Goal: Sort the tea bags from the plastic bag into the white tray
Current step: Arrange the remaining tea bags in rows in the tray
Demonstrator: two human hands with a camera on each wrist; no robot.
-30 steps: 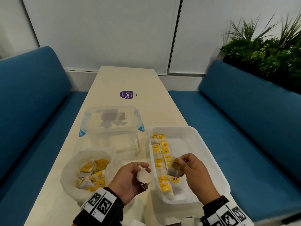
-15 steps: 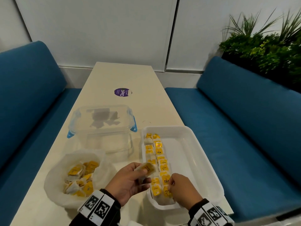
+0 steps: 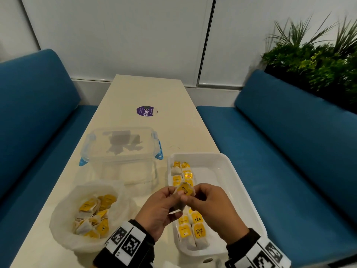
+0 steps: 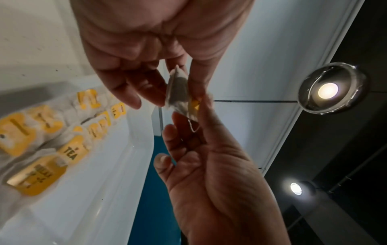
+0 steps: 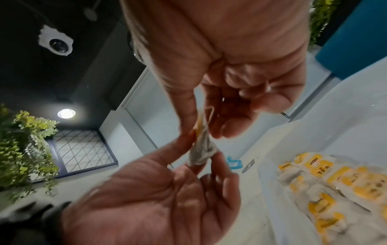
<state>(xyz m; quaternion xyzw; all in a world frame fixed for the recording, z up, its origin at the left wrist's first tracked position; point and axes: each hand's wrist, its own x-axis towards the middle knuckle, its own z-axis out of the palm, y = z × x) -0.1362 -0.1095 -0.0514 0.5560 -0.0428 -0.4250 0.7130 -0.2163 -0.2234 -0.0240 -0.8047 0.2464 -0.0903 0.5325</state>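
Both hands pinch one tea bag (image 3: pixel 184 191) with a yellow "RELAX" tag, held above the left part of the white tray (image 3: pixel 241 182). My left hand (image 3: pixel 173 194) grips it from the left and my right hand (image 3: pixel 190 198) from the right. The left wrist view shows the tea bag (image 4: pixel 178 91) between my left fingers (image 4: pixel 130 96) and the right hand's fingers (image 4: pixel 171 132). In the right wrist view the same tea bag (image 5: pixel 202 149) hangs between the two hands. Two rows of tea bags (image 3: pixel 197 227) lie along the tray's left side. The white plastic bag (image 3: pixel 63 207) on the left holds several more tea bags (image 3: pixel 92 215).
A clear plastic box (image 3: pixel 121 151) with blue clips stands behind the bag, left of the tray's far end. A purple round sticker (image 3: pixel 146 111) marks the long cream table (image 3: pixel 146 89). Blue benches (image 3: pixel 289 132) run along both sides, and plants (image 3: pixel 318 59) stand at the far right.
My right hand has lifted out of the tray, where it left a tea bag, and joined my left hand on the tea bag that the left hand held alone.
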